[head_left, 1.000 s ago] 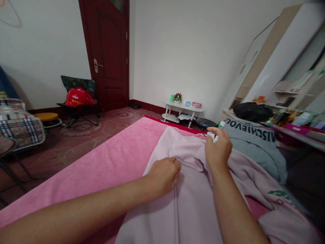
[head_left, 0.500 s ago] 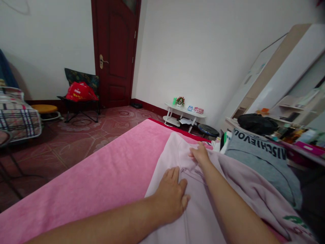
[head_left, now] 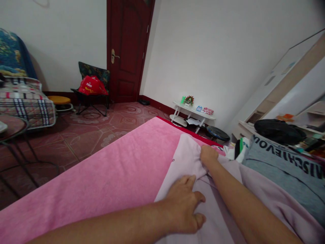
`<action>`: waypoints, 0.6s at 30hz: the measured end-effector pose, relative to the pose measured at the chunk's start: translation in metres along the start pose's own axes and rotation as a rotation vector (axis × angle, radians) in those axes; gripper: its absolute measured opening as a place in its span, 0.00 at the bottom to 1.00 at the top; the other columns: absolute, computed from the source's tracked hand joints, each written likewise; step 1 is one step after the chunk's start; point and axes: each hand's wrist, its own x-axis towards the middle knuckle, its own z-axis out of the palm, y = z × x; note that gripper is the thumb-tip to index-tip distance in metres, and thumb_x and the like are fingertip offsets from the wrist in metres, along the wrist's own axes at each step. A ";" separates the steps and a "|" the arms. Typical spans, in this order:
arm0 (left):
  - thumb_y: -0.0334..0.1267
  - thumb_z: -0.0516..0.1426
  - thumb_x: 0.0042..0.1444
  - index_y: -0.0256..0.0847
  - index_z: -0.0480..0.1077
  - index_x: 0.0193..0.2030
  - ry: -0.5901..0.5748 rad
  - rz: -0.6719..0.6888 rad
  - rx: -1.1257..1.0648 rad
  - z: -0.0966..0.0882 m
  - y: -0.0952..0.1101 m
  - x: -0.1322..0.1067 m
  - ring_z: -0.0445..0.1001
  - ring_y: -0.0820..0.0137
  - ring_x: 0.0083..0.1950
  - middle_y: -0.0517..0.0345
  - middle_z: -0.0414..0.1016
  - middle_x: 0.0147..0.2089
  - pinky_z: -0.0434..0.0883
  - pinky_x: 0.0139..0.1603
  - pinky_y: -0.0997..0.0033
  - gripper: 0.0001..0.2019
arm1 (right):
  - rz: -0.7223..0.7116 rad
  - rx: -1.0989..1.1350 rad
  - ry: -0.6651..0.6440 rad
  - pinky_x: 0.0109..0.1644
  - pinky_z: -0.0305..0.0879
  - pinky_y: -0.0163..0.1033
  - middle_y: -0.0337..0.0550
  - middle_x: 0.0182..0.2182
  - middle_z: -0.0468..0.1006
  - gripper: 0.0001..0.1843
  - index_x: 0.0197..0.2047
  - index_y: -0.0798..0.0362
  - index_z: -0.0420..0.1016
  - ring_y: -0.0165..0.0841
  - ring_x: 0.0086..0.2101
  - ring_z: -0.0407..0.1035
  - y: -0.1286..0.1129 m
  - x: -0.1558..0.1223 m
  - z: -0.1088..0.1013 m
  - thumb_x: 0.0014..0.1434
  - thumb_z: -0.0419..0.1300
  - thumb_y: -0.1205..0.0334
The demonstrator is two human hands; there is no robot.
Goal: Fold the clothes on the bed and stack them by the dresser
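Pale lilac garment (head_left: 217, 211) on pink spread (head_left: 114, 176): handling notes

Pink spread: largest item, plush, red along its far edge. The pale lilac garment lies on it, running from ahead of the wearer back toward the camera and off to the right in loose folds.

Handling (judged): light to moderate weight, soft, limp, not fragile; low slip against plush. Best hold: pinch the doubled cloth at an edge or seam, one hand steadying the body, since a single grip would likely bunch it.

Grey lettered cloth item (head_left: 281, 169): just beyond the garment, right side.

Hands: garment under both. Left hand (head_left: 184, 205) palm down on the nearer part, fingers spread, gripping nothing. Right hand (head_left: 209, 156) farther off, near the far end, curled closed on cloth that puckers beside it; fingertips hidden.

Smallest: dark ring-like mark (head_left: 173, 160) at the garment's left edge; nature unclear.
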 end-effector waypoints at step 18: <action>0.54 0.54 0.57 0.40 0.69 0.56 0.040 0.102 0.111 0.003 -0.001 0.000 0.58 0.50 0.62 0.43 0.56 0.65 0.61 0.61 0.50 0.26 | -0.443 0.393 -0.218 0.67 0.42 0.49 0.48 0.68 0.49 0.31 0.69 0.55 0.51 0.41 0.66 0.45 -0.047 -0.034 0.022 0.67 0.41 0.50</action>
